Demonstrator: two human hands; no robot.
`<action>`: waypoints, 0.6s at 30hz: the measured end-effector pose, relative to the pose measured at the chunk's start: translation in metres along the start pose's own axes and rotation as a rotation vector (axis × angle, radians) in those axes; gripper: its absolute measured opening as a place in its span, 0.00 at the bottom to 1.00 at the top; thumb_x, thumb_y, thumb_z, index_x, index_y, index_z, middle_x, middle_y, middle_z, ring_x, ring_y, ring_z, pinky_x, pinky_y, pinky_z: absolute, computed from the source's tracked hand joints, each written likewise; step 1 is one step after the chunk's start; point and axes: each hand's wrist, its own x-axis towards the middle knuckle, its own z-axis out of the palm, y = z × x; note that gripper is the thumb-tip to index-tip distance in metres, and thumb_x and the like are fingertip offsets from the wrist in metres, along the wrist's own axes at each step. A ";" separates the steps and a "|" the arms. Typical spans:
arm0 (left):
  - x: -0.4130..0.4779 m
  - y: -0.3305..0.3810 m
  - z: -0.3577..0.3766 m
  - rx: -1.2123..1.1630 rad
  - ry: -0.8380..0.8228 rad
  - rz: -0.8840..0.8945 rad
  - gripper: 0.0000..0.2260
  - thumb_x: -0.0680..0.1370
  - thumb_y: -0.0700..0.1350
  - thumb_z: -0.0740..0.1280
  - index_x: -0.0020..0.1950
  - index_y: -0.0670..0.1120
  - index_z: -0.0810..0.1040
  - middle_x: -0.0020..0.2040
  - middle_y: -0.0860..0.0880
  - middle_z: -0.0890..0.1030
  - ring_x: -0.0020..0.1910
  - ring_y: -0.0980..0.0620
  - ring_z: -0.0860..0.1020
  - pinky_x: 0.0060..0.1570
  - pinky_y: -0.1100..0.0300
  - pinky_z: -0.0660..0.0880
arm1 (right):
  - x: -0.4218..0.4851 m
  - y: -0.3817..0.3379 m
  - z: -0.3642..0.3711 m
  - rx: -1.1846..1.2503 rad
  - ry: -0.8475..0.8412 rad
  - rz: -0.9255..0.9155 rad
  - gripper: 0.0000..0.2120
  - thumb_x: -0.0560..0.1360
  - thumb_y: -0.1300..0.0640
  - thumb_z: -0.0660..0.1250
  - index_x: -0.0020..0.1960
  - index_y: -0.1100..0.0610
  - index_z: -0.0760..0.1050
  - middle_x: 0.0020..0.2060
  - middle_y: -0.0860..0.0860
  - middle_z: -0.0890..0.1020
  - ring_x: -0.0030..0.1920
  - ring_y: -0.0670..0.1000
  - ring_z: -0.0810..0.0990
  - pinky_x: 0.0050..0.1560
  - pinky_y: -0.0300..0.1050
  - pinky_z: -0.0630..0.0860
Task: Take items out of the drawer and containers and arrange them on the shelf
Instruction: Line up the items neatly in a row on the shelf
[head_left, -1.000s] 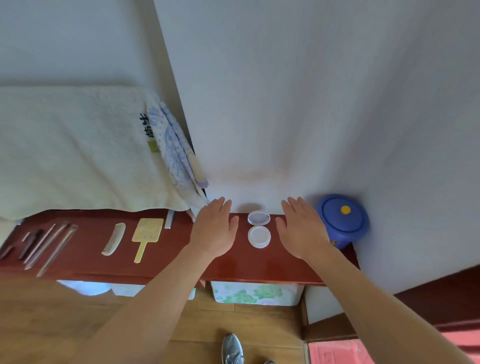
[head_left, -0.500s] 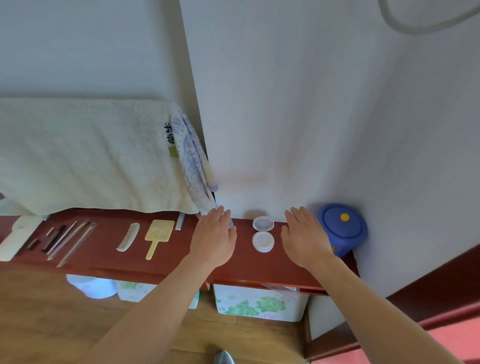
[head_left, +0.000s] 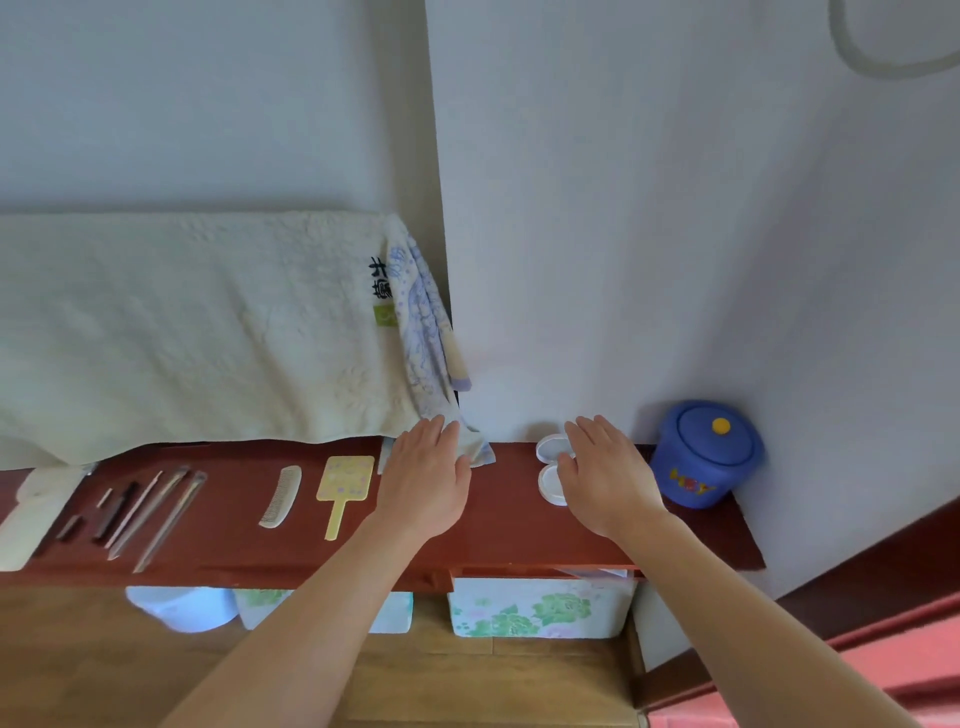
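Observation:
A dark red shelf (head_left: 514, 525) runs across the view against the wall. My left hand (head_left: 426, 478) lies flat and open over its middle, holding nothing. My right hand (head_left: 608, 475) hovers open over the right part, partly covering two small round white containers (head_left: 549, 467). A blue lidded pot (head_left: 704, 452) with a yellow knob stands at the shelf's right end. A pale comb (head_left: 281, 496) and a yellow hand mirror (head_left: 344, 488) lie left of my left hand. Several thin sticks and small dark tools (head_left: 140, 512) lie further left.
A cream towel (head_left: 197, 332) and a blue-patterned cloth (head_left: 426, 332) hang above the shelf's left half. Floral boxes (head_left: 540, 608) and a pale blue tub (head_left: 182, 608) sit under the shelf on a wooden floor. A white folded item (head_left: 36, 509) lies at the far left.
The view has swung left, showing more of the shelf's left end. Both hands stay open over the shelf; the right hand now overlaps the white containers.

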 end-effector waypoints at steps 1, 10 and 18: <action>-0.001 -0.008 -0.002 -0.009 0.000 0.010 0.21 0.82 0.51 0.55 0.72 0.44 0.67 0.71 0.45 0.70 0.71 0.45 0.66 0.69 0.48 0.66 | 0.001 -0.010 0.002 0.014 0.020 0.001 0.24 0.76 0.49 0.47 0.60 0.60 0.74 0.57 0.53 0.77 0.59 0.55 0.72 0.62 0.52 0.71; -0.026 -0.070 -0.021 0.020 0.045 -0.008 0.19 0.80 0.52 0.55 0.66 0.44 0.72 0.63 0.47 0.75 0.63 0.46 0.73 0.63 0.50 0.70 | 0.007 -0.087 0.016 0.054 -0.009 -0.035 0.21 0.79 0.49 0.51 0.66 0.57 0.70 0.63 0.51 0.74 0.66 0.53 0.69 0.63 0.52 0.68; -0.065 -0.110 -0.039 0.017 0.034 -0.213 0.21 0.82 0.50 0.57 0.73 0.43 0.67 0.71 0.45 0.71 0.71 0.46 0.67 0.70 0.51 0.63 | 0.020 -0.130 0.031 0.117 -0.039 -0.204 0.16 0.78 0.52 0.55 0.60 0.59 0.72 0.54 0.52 0.77 0.57 0.55 0.72 0.58 0.51 0.72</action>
